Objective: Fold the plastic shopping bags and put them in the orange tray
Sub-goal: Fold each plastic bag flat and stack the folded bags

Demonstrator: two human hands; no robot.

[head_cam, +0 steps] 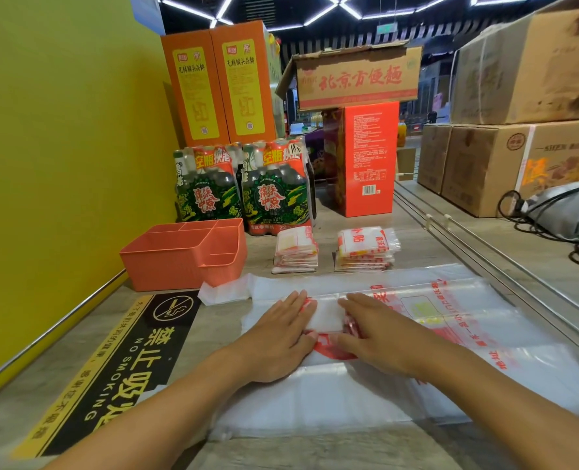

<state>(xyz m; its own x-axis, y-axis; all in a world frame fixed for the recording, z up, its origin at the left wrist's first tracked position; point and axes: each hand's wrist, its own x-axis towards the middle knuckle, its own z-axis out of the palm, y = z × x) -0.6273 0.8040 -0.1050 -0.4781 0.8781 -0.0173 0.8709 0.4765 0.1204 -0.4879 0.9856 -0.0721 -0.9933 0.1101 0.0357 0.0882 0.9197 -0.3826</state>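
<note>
Now — left hand point(283, 337) flat | right hand point(376, 334) flat — pressing plastic bag point(325, 317)

Both hands point(325, 337) flat on bag point(325, 317) (part-folded)

Bright overhead strip lights point(318, 11), soft shadows, bowed wide-angle edges.

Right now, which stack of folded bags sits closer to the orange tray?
The left stack, beside the orange tray; the right stack lies farther off.
</note>
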